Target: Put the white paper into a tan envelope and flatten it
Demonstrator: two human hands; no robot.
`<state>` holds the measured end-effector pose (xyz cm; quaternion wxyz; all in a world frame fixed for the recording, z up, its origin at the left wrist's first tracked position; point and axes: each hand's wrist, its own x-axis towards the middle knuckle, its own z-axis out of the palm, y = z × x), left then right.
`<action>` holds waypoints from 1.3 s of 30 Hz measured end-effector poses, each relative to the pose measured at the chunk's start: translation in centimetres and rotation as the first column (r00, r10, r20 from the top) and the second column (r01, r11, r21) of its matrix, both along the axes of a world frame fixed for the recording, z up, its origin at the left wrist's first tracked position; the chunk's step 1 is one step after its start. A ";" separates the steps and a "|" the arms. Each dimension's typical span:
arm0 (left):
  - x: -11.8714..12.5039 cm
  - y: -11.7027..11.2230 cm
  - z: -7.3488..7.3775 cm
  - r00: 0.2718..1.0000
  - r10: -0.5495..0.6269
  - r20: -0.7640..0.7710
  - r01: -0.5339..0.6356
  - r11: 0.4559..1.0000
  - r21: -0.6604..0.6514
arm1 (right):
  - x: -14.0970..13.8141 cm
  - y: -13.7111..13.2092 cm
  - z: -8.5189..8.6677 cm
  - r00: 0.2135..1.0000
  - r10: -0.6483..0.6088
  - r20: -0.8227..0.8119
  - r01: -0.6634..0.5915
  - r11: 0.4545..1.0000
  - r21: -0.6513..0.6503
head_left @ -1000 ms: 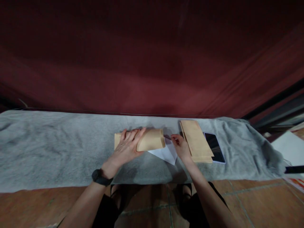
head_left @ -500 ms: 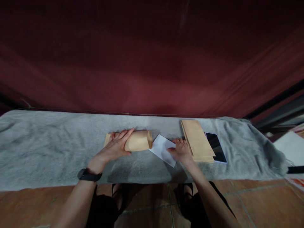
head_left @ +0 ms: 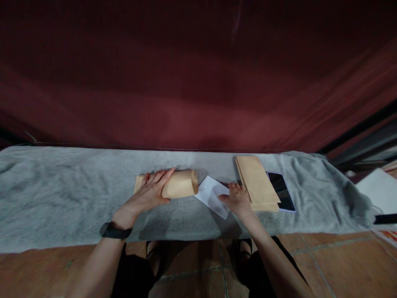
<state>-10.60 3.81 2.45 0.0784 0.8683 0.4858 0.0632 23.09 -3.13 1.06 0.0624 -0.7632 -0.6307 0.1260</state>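
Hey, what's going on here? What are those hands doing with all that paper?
Somebody's left hand is spread over a brown paper packet, whose right end gapes open. The right hand is on the edge of some white paper lying by that opening. More brown paper sits stacked beside the right hand, partly covering a phone. It's all on a gray cloth.

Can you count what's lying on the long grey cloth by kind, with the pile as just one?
Flat tan paper envelope under the left hand, by itself: 1
Pile of tan paper envelopes (I can't tell how many inside): 1
White piece of paper: 1
Black-screened phone with a pale purple edge: 1
Total: 4
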 end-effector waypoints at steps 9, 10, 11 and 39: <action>0.1 -0.1 0.2 1.000 -0.013 0.005 0.013 1.000 0.014 | 1.8 0.4 -0.2 0.894 0.005 -0.448 0.090 0.978 0.189; 0.1 -0.1 0.2 1.000 -0.013 0.001 0.013 1.000 0.013 | 2.1 0.6 0.0 0.836 0.028 -0.548 0.121 0.965 0.234; 0.1 -0.1 0.2 1.000 -0.011 -0.002 0.011 1.000 0.012 | 2.4 0.8 0.3 0.770 0.059 -0.635 0.159 0.946 0.281; 1.0 -0.4 0.3 0.998 -0.062 -0.034 0.064 0.996 0.062 | 2.5 3.2 -0.8 0.673 0.243 -0.699 -0.040 0.955 0.294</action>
